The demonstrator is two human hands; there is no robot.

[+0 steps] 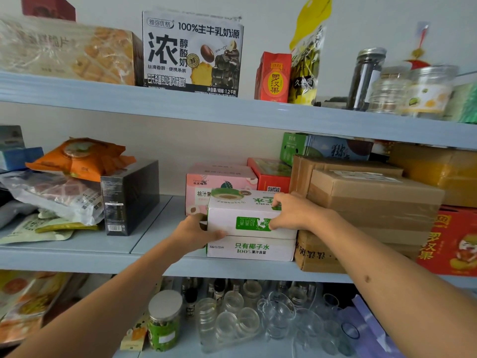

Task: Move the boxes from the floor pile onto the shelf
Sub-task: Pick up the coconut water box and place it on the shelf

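Here, in the head view, both hands are holding a white box with green print (245,215), which is sitting on top of a second white box (251,248) on the middle shelf (77,257). The left hand (192,232) is gripping the top box at its near left corner, its fingers (216,235) curling under the lower edge and its thumb lying along the left side. The right hand (294,211) is gripping the box at its right end, its fingers wrapping over the top face and its thumb pressing the front face beside the green label.

Relative to that top white box: a pink box (204,188) is standing just behind it to the left, and a red box (272,177) is standing behind it to the right. A stack of brown cardboard cartons (374,200) is lying right beside it on the right, touching or nearly touching; which of the two cannot be told. A red carton with yellow lettering (449,241) is sitting beyond the cartons, further right. A black box (129,200) is standing upright well to the left, with an orange bag (80,158) and other bags piled past it.

Above the white box, on the upper shelf (258,117), a large black-and-white yoghurt carton (192,51) is standing. Below it, on the lowest shelf, clear glass jars (232,321) and a green-filled jar with a silver lid (164,321) are standing.
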